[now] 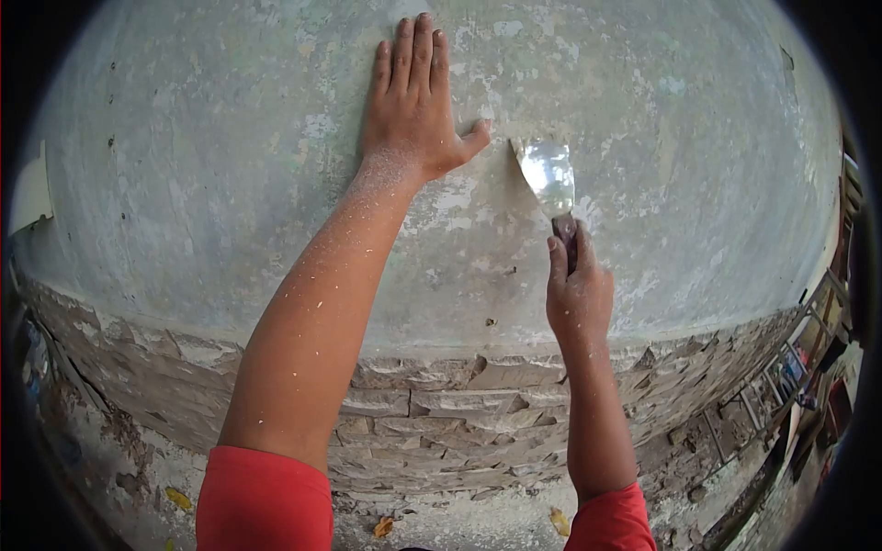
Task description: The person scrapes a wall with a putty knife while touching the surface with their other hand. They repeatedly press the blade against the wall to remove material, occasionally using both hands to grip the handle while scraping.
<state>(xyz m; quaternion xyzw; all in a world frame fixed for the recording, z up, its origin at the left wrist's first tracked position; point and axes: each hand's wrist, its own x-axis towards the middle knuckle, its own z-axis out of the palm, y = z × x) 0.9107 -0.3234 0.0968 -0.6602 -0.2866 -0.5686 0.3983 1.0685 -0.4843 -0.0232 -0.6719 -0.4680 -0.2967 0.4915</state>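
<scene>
My left hand (413, 119) lies flat against the upper part of a weathered grey-green wall (239, 184), fingers pointing up and thumb spread to the right. Pale flakes and dust cover its wrist and forearm. To the right and a little lower, my right hand (581, 285) grips the dark handle of a putty knife (549, 174). The knife's shiny wide blade points upward, and its edge meets the wall, where a few light crumbs sit along it. Patches of the wall's paint are worn or flaked off, showing lighter spots.
Below the painted surface runs a band of rough stone cladding (459, 404). Several yellow-brown leaves (383, 527) lie on the ground at the wall's foot. At the far right stand wooden pieces and clutter (818, 376). A pale panel (32, 193) juts in at the left edge.
</scene>
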